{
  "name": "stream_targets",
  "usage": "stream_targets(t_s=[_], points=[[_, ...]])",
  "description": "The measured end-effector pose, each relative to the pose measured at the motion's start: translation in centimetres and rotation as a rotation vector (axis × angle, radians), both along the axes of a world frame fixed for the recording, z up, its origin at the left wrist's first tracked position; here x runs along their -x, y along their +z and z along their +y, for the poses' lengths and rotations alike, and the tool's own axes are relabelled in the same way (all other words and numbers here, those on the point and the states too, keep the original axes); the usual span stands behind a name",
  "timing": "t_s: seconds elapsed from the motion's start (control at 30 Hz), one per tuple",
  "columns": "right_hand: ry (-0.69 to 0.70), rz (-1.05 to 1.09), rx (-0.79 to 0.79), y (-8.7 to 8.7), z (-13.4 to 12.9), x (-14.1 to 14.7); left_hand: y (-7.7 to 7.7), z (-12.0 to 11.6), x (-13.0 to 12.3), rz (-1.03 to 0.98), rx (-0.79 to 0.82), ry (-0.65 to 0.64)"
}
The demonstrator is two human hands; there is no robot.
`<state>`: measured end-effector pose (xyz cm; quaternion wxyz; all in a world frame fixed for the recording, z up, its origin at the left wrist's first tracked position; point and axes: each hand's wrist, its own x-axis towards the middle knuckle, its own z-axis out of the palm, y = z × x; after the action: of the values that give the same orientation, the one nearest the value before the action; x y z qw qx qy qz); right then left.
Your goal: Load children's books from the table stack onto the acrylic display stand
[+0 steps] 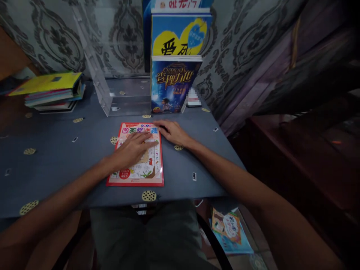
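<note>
A red-bordered picture book [157, 176] with a colourful title lies face up, closed, on the table in front of me. My left hand [135, 148] rests flat across the middle of its cover, fingers stretched towards the upper right and hiding part of the picture. At the book's top right corner is my right hand [173, 132]. Its fingers reach to the edge, the thumb a little apart from them, and I see nothing held in it. Both hands appear to touch the book.
A clear acrylic rack [108, 93] stands behind, with a blue book [171, 86] and others upright on its right side. A book stack [53, 92] lies at the back left. More books [232, 232] lie on the floor, right. The patterned tablecloth [84, 161] covers the table.
</note>
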<state>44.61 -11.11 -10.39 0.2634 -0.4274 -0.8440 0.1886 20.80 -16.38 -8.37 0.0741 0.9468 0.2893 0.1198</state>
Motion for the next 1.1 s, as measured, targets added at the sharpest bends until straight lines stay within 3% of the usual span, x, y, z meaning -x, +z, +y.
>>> stream_targets(t_s=[0.2, 0.4, 0.6, 0.8, 0.93, 1.1], points=[[0.007, 0.014, -0.02, 0.0, 0.0, 0.0, 1.0, -2.7, -0.8, 0.061, 0.008, -0.124], [0.007, 0.09, -0.008, 0.1, -0.1, 0.0, 2.6, -2.4, -0.3, 0.029, 0.029, -0.115], [0.037, 0.245, 0.059, 0.5, -0.3, 0.2, 2.9, -1.2, -0.9, 0.133, -0.051, 0.125], [0.032, 0.421, 0.122, 0.2, 0.2, -0.1, 3.9, 0.2, -4.9, 0.39, -0.132, 0.426], [0.005, 0.59, 0.171, -0.8, 0.9, -0.2, 5.1, 0.2, -7.0, 0.497, -0.076, 0.505], [-0.009, 0.723, 0.25, -1.4, 1.2, -0.5, 5.1, 0.0, -7.7, 0.515, -0.073, 0.532]])
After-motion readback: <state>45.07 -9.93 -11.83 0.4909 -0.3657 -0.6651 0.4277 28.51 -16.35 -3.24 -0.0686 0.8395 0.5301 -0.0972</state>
